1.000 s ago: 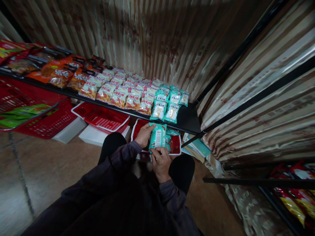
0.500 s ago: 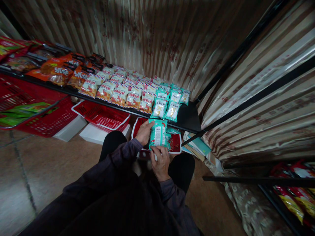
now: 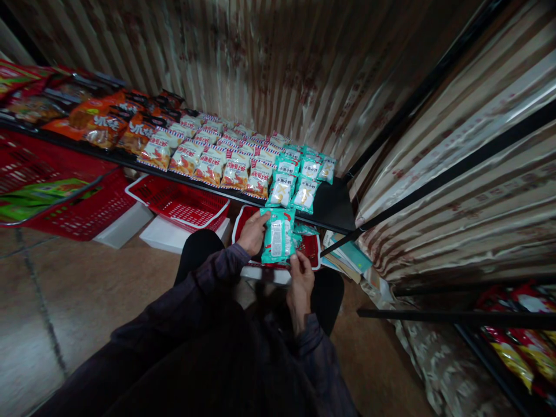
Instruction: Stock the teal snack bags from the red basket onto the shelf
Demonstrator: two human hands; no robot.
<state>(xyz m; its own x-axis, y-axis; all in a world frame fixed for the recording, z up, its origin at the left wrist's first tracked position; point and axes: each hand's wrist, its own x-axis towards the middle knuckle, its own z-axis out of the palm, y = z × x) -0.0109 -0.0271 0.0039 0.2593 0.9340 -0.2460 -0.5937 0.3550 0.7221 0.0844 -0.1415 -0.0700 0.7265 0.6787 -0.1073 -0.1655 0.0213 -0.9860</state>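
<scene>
A teal snack bag (image 3: 278,234), its white label panel facing up, is held above a red basket between my knees. My left hand (image 3: 253,233) grips its upper left edge, thumb on top. My right hand (image 3: 301,284) is at the lower right corner, thumb and fingertips closed on the edge. More teal bags (image 3: 304,229) lie in the red basket (image 3: 313,251), partly hidden by the held one. Just beyond, matching teal bags (image 3: 305,194) stand in two rows at the shelf's front.
On the black shelf (image 3: 332,205), white-and-orange snack bags (image 3: 237,172) and orange bags (image 3: 106,128) extend leftward. Another red basket (image 3: 178,202) rests on a white box (image 3: 163,234). A black metal bar (image 3: 417,197) slants at right, before a striped curtain (image 3: 478,191).
My right hand has shifted from the bag's bottom edge rightward to its lower right corner. My left hand keeps its hold, and the bag has tilted slightly.
</scene>
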